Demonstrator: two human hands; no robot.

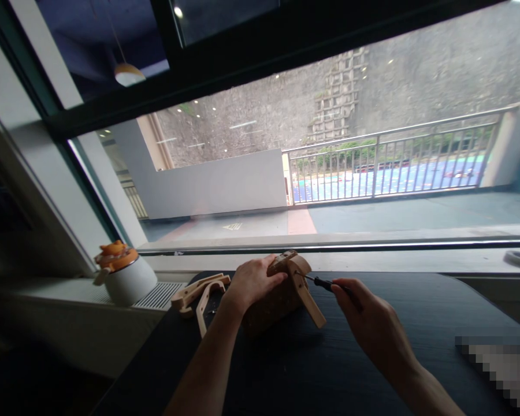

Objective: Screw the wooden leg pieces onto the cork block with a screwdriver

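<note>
My left hand (252, 281) is closed over the top of a wooden assembly (281, 294) that stands on the dark table (312, 370). A flat wooden strip slants down the assembly's right side. My right hand (364, 315) pinches a small screwdriver (323, 283) with a dark handle; its thin shaft points left and its tip touches the upper part of the assembly. Both forearms reach in from the bottom edge.
Loose curved wooden pieces (201, 292) lie on the table left of the assembly. A white mug with an orange lid (123, 274) stands on the sill at the left. A large window (329, 173) rises just behind the table. A blurred patch (498, 364) covers the table's right corner.
</note>
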